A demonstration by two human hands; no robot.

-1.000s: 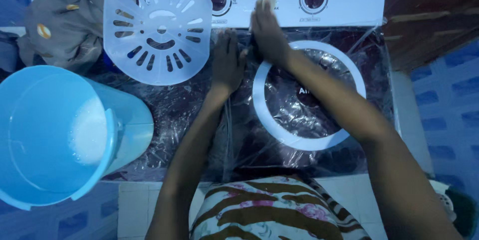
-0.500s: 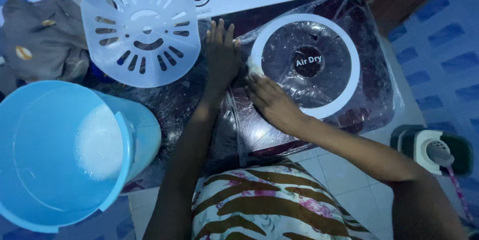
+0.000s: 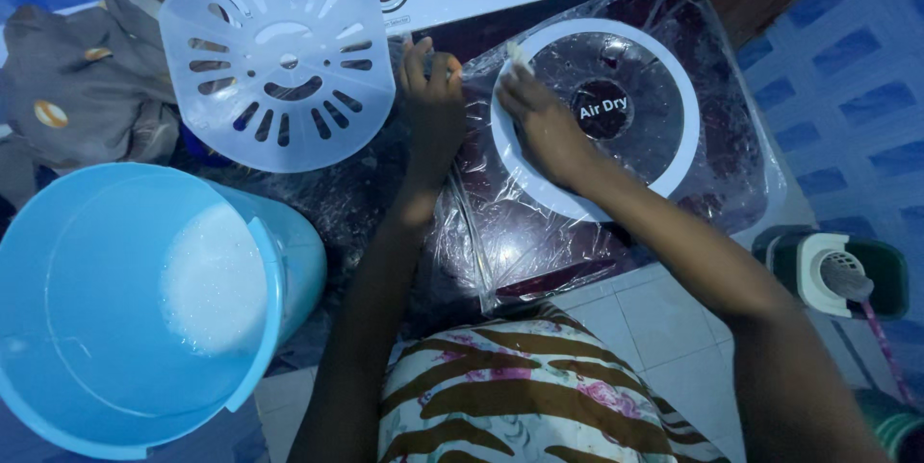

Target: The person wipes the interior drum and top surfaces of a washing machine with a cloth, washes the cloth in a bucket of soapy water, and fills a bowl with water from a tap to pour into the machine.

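Two hands on plastic-wrapped washer lid (image 3: 616,222): left hand (image 3: 433,112) flat, spread; right hand (image 3: 544,121) pinching pale scrap (image 3: 517,54) at white ring (image 3: 688,169). Hard rubbing could tear film.

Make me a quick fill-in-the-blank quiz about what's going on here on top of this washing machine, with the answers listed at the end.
1. The right hand presses a small pale cloth on the lid's white ____.
2. The left hand lies flat on the clear ____ wrap covering the washing machine.
3. The light blue bucket holds ____ water.
4. The white slotted disc lies between the left hand and a heap of ____ clothes.

Answers: ring; plastic; soapy; grey
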